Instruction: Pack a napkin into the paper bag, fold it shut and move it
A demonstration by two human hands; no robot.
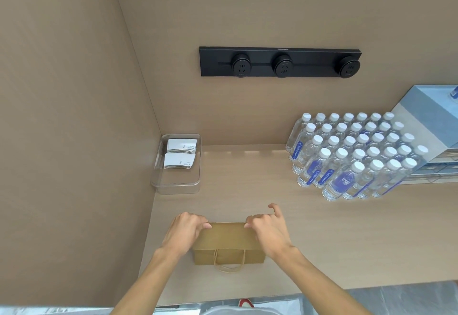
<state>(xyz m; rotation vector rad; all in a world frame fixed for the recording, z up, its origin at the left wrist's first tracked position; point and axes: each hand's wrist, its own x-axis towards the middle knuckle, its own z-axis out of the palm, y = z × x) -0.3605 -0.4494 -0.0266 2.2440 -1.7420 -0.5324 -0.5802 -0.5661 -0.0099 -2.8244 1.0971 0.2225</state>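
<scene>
paper bag (229, 243) is set on the counter (322, 235) near its front edge, top flap folded over twd the person, handle hanging at the front. flap's far edge is pinched at left corner by left hand (184, 231) & at right corner by right hand (269, 231), fingers curled. napkins (180, 152) are stacked in a clear tray (177, 186) at back left, well apart from the bag.

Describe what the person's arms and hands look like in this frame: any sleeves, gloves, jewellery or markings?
Both forearms are bare from the bottom edge of the head view up to the wrists; no sleeve shows. The left hand and the right hand wear no gloves, and no ring, watch, bracelet or marking is visible on either. No cables or straps are attached.
</scene>
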